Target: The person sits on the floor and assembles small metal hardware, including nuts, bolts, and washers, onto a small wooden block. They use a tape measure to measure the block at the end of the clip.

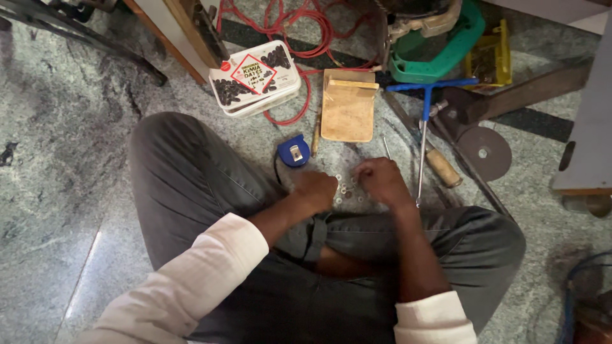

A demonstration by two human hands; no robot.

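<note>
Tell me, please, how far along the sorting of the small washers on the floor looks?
Early. A cluster of small washers lies loose on the stone floor. The left hand and right hand both rest at it, fingers curled. No sorted pile shows, and whether either hand holds one is hidden.

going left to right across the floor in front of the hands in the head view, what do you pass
blue tape measure → left hand → small washers → right hand → blue-handled tool → wooden handle → round metal disc
</note>
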